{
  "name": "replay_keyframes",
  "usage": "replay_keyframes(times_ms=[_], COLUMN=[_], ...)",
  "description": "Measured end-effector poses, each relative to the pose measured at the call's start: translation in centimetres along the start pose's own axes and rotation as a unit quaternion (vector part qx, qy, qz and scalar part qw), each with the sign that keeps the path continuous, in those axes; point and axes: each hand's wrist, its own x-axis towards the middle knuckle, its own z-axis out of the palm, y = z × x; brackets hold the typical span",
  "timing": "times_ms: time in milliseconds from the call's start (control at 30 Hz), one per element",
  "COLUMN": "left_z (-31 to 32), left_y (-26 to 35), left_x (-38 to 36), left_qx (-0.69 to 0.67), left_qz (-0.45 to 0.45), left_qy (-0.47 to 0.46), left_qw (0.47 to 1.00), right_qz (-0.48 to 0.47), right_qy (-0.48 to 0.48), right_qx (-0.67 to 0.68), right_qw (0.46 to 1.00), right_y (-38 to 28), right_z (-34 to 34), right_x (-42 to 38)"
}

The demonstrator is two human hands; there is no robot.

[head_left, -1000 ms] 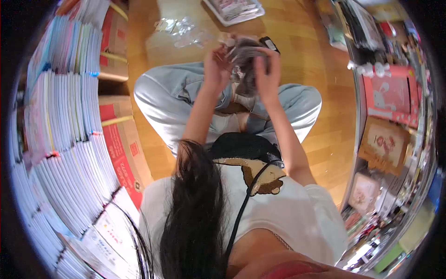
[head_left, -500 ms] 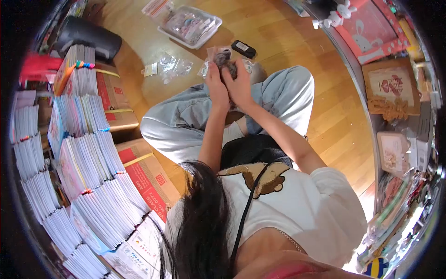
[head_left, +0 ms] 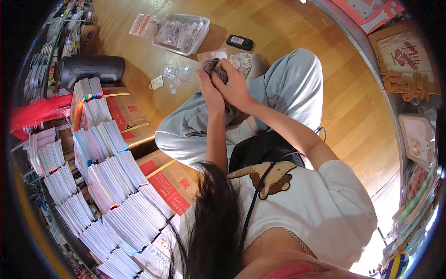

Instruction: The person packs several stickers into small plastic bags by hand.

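Observation:
My left hand and my right hand are together above my crossed legs, both closed around a dark grey fuzzy bundle. My left fingers support it from the left. The right fingers bend over its top and right side. Its lower part is hidden by my hands. Just behind the bundle shows a clear plastic bag with a pinkish tint. Close to the right fingers lies another clear packet with small pale pieces in it.
On the wooden floor sit a white tray of small packets, a black oblong device, loose clear plastic pieces and a small card. Stacked booklets and red-brown cartons line the left. A shelf edge runs along the right.
My view has shifted, so the booklets, tray and shelf appear in different places. Both hands keep hold of the fuzzy bundle, and my right fingers now curl further over it.

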Motion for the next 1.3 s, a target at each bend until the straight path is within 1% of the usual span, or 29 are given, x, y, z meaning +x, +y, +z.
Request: replay_keyframes(times_ms=[67, 167, 200, 300, 400, 500, 533, 633, 667, 767, 800, 867, 900, 967, 1033, 1067, 1167, 1200, 1300], left_z=[1.4, 3.2, 2.9, 2.2, 1.3, 1.3, 1.4, 2.7, 1.9, 4.8, 3.8, 3.8, 3.8, 3.8, 3.2, 2.8, 3.1, 2.7, 1.3], left_y=[-0.1, 0.3, 0.5, -0.1, -1.2, -1.0, -0.8, -0.8, -2.1, -1.5, -2.5, -2.1, -1.6, -0.2, 0.1, -0.3, 0.6, 0.4, 0.1], left_x=[-0.9, -1.7, -1.6, -1.2, -1.1, -1.2, -1.1, -1.3, -1.0, -2.4, -2.5, -2.7, -2.5, -1.9, -0.9, -0.5, -0.9, -0.6, -0.5], left_qx=[-0.107, 0.004, 0.003, 0.003, 0.025, 0.014, 0.039, -0.061, -0.124, -0.074, -0.075, -0.044, -0.028, -0.084, -0.145, -0.128, -0.077, -0.103, -0.008], left_qz=[0.005, 0.095, 0.088, 0.061, 0.043, 0.054, 0.055, -0.048, -0.002, 0.081, 0.103, 0.13, 0.147, 0.113, 0.082, 0.059, 0.064, 0.067, 0.076], left_qy=[0.033, 0.054, 0.043, 0.055, 0.094, 0.151, 0.147, 0.193, 0.102, 0.065, 0.043, 0.052, 0.057, 0.057, 0.059, 0.065, 0.062, 0.077, 0.132], left_qw=[0.994, 0.994, 0.995, 0.997, 0.994, 0.987, 0.987, 0.978, 0.987, 0.992, 0.991, 0.989, 0.987, 0.988, 0.984, 0.988, 0.993, 0.989, 0.988], right_qz=[-0.082, -0.075, -0.059, -0.034, 0.05, 0.075, 0.0, -0.048, -0.084, -0.014, -0.011, -0.004, 0.012, 0.016, -0.076, -0.092, -0.094, -0.037, 0.024], right_qy=[-0.006, -0.032, -0.028, -0.011, 0.025, 0.031, 0.036, -0.034, -0.006, 0.053, 0.084, 0.148, 0.136, 0.123, 0.069, 0.012, 0.057, 0.096, 0.174], right_qx=[-0.045, -0.037, -0.037, -0.055, 0.036, 0.138, 0.099, -0.072, -0.102, -0.149, -0.134, -0.101, -0.044, 0.041, 0.017, 0.012, 0.017, 0.039, 0.075], right_qw=[0.996, 0.996, 0.997, 0.998, 0.998, 0.987, 0.994, 0.996, 0.991, 0.987, 0.987, 0.984, 0.99, 0.991, 0.995, 0.996, 0.994, 0.994, 0.982], right_y=[-0.9, -0.5, -0.6, 0.1, 1.1, 0.7, 0.6, -0.3, 0.1, 1.7, 3.3, 6.6, 5.9, 3.0, 0.9, 0.7, 1.3, 1.4, 1.7], right_z=[-0.7, -0.6, -0.6, -0.2, 0.2, 0.2, 0.1, -1.4, -1.6, -1.6, -1.6, -2.1, -3.0, -3.9, -4.0, -3.7, -3.5, -3.8, -5.4], right_x=[1.3, 3.1, 3.3, 2.8, 2.0, -0.1, -0.3, 0.1, 1.0, 3.8, 5.0, 6.6, 6.8, 5.4, 2.8, 1.5, 1.3, 1.9, 3.5])
